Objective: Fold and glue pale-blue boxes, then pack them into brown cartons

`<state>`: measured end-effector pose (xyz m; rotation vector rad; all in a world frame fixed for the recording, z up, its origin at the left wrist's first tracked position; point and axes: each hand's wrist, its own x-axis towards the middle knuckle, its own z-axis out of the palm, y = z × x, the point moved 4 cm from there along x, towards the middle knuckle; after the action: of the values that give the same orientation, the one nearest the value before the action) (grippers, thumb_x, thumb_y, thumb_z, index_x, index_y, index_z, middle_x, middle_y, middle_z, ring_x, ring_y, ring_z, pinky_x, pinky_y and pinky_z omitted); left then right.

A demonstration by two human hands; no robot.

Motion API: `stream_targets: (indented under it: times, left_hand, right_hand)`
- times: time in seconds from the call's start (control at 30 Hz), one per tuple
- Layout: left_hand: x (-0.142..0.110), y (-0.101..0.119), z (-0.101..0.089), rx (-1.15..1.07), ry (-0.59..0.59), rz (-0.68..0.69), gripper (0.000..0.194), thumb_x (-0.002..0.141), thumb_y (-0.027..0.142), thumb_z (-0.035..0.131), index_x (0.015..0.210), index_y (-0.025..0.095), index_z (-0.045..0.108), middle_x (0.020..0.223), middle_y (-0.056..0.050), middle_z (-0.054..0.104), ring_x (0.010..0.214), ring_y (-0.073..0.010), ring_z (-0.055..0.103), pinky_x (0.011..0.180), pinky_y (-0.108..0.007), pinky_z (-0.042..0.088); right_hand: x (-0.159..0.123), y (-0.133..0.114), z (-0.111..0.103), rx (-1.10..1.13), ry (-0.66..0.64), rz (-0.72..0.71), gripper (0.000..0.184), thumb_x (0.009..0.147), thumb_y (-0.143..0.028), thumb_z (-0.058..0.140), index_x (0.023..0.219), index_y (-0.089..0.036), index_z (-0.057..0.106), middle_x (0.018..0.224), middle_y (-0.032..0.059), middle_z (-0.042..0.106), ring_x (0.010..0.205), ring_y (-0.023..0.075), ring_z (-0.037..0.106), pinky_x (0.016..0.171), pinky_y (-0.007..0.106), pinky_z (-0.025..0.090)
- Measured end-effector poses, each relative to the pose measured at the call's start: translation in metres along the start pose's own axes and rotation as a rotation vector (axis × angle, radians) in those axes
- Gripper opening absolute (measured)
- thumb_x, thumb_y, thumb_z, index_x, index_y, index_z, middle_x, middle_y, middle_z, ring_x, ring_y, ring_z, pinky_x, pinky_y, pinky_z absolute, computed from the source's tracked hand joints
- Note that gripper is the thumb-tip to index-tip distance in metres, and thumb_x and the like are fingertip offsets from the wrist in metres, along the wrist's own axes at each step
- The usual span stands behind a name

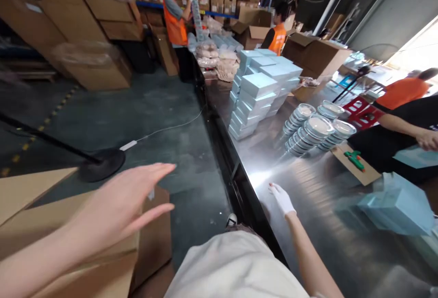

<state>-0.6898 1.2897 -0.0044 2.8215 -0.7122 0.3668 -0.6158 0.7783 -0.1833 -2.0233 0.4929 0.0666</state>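
My left hand (126,202), bare, reaches over an open cardboard box (85,252) at the lower left. Its thumb is apart from the fingers and nothing is between them. On the right, my right hand (282,199) wears a white glove with bare fingertips. It is at the near edge of the metal table (301,184), fingers stretched out and holding nothing; whether it touches the surface I cannot tell. Beyond it stand stacked clear round containers (316,127) with lids and a tall stack of pale blue boxes (258,88).
A green glue gun (355,160) lies on cardboard (369,177). Blurred light blue boxes (400,206) are at the right, near a co-worker's hands (428,139). Co-workers in orange vests (175,24) stand farther back. A black stand base (102,164) and white cable (167,128) are on the floor.
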Motion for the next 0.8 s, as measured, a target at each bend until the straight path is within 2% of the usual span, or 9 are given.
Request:
stream_targets:
  times: [0.07, 0.13, 0.23, 0.33, 0.4, 0.53, 0.63, 0.7, 0.8]
  left_hand:
    - [0.080, 0.008, 0.056, -0.055, -0.145, 0.013, 0.091, 0.092, 0.072, 0.064, 0.170, 0.033, 0.040, 0.163, -0.006, 0.058, 0.143, -0.0360, 0.062, 0.118, -0.049, 0.054]
    - [0.152, 0.006, 0.129, -0.140, -0.272, -0.076, 0.105, 0.083, 0.071, 0.075, 0.168, 0.019, 0.042, 0.165, -0.017, 0.054, 0.148, -0.0404, 0.057, 0.120, -0.051, 0.051]
    - [0.240, -0.009, 0.240, -0.410, -0.251, -0.380, 0.115, 0.079, 0.059, 0.084, 0.170, 0.013, 0.032, 0.170, -0.023, 0.045, 0.155, -0.0401, 0.050, 0.126, -0.047, 0.045]
    - [0.307, -0.017, 0.331, -0.580, -0.218, -0.587, 0.121, 0.081, 0.047, 0.088, 0.171, 0.003, 0.020, 0.170, -0.033, 0.038, 0.159, -0.0400, 0.044, 0.128, -0.046, 0.041]
    - [0.346, -0.019, 0.374, -0.596, -0.225, -0.637, 0.127, 0.082, 0.045, 0.088, 0.170, -0.002, 0.010, 0.169, -0.039, 0.033, 0.158, -0.0435, 0.042, 0.127, -0.050, 0.042]
    - [0.412, -0.026, 0.431, -0.634, -0.157, -0.708, 0.143, 0.077, 0.044, 0.092, 0.170, 0.001, -0.007, 0.176, -0.040, 0.009, 0.167, -0.0464, 0.018, 0.132, -0.059, 0.031]
    - [0.448, -0.028, 0.458, -0.670, -0.080, -0.729, 0.155, 0.070, 0.043, 0.097, 0.171, 0.006, -0.014, 0.178, -0.037, 0.000, 0.169, -0.0446, 0.001, 0.135, -0.065, 0.017]
    - [0.463, -0.025, 0.472, -0.689, -0.039, -0.733, 0.155, 0.070, 0.043, 0.097, 0.170, 0.005, -0.015, 0.177, -0.038, 0.003, 0.169, -0.0440, 0.001, 0.136, -0.065, 0.011]
    - [0.474, -0.021, 0.485, -0.696, -0.002, -0.726, 0.141, 0.082, 0.046, 0.087, 0.170, 0.002, -0.013, 0.176, -0.039, 0.007, 0.169, -0.0419, 0.007, 0.137, -0.062, 0.008]
  right_hand:
    - [0.031, -0.028, 0.007, -0.056, -0.037, -0.074, 0.035, 0.093, -0.031, 0.058, 0.115, -0.017, 0.081, 0.132, 0.0137, 0.077, 0.134, 0.0299, 0.069, 0.125, 0.046, 0.046]
    - [0.061, -0.062, 0.015, -0.101, -0.090, -0.172, 0.038, 0.095, -0.030, 0.059, 0.123, -0.016, 0.080, 0.140, 0.0135, 0.073, 0.140, 0.0281, 0.064, 0.128, 0.044, 0.043]
    - [0.096, -0.122, 0.015, -0.168, -0.117, -0.331, 0.046, 0.098, -0.033, 0.060, 0.139, -0.017, 0.073, 0.151, 0.0118, 0.066, 0.146, 0.0250, 0.059, 0.130, 0.040, 0.039]
    - [0.122, -0.195, -0.009, -0.432, 0.036, -0.546, 0.052, 0.102, -0.039, 0.057, 0.149, -0.017, 0.065, 0.154, 0.0146, 0.063, 0.144, 0.0305, 0.058, 0.127, 0.047, 0.042]
    - [0.138, -0.250, -0.030, -0.646, 0.171, -0.665, 0.055, 0.105, -0.043, 0.053, 0.151, -0.015, 0.062, 0.153, 0.0173, 0.063, 0.136, 0.0346, 0.062, 0.119, 0.050, 0.049]
    - [0.194, -0.358, -0.059, -0.841, 0.352, -0.740, 0.059, 0.111, -0.049, 0.039, 0.153, -0.013, 0.057, 0.153, 0.0203, 0.061, 0.131, 0.0375, 0.062, 0.110, 0.053, 0.052]
    - [0.252, -0.418, -0.058, -0.875, 0.362, -0.745, 0.070, 0.112, -0.060, 0.029, 0.157, -0.010, 0.051, 0.157, 0.0229, 0.055, 0.136, 0.0383, 0.057, 0.113, 0.054, 0.049]
    - [0.284, -0.434, -0.047, -0.964, 0.247, -0.696, 0.081, 0.110, -0.070, 0.029, 0.160, -0.008, 0.046, 0.158, 0.0244, 0.053, 0.139, 0.0393, 0.054, 0.115, 0.055, 0.048]
    - [0.302, -0.430, -0.032, -1.111, 0.090, -0.606, 0.096, 0.104, -0.082, 0.033, 0.163, -0.007, 0.042, 0.155, 0.0264, 0.052, 0.143, 0.0433, 0.050, 0.115, 0.058, 0.047]
